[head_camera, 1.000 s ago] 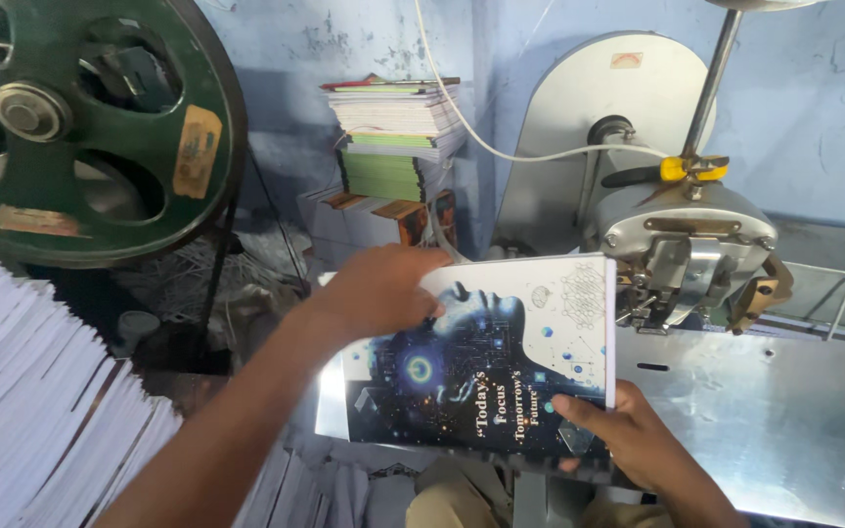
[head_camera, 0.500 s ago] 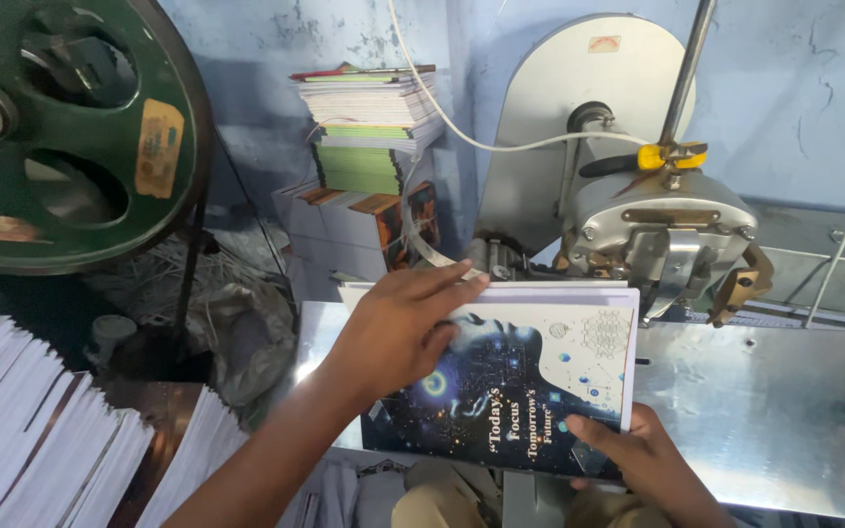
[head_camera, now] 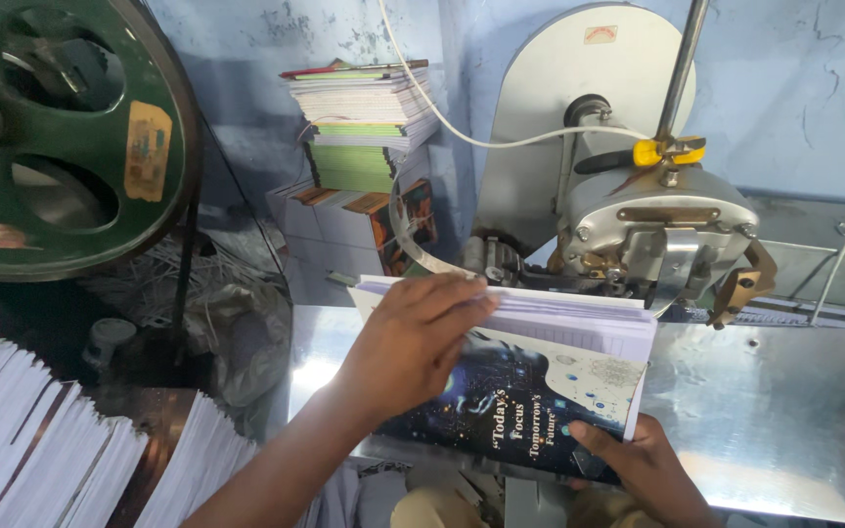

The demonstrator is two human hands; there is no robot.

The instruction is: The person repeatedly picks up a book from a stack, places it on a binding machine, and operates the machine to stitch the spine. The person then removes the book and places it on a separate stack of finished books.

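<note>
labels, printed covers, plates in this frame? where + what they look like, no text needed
Book cover: under both hands on the metal table, dark blue with a glowing figure and pale lettering.
Sticker: on the green wheel, upper left, worn yellow-orange rectangle.
Small plate: top of the grey machine guard, pale with red edging.
Stacked books: back shelf, white, green, orange covers.

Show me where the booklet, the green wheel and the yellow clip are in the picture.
booklet (head_camera: 540,391): head view, on the dark front cover.
green wheel (head_camera: 70,127): head view, on a spoke between the round holes.
yellow clip (head_camera: 667,152): head view, on the yellow body at the rod.
</note>
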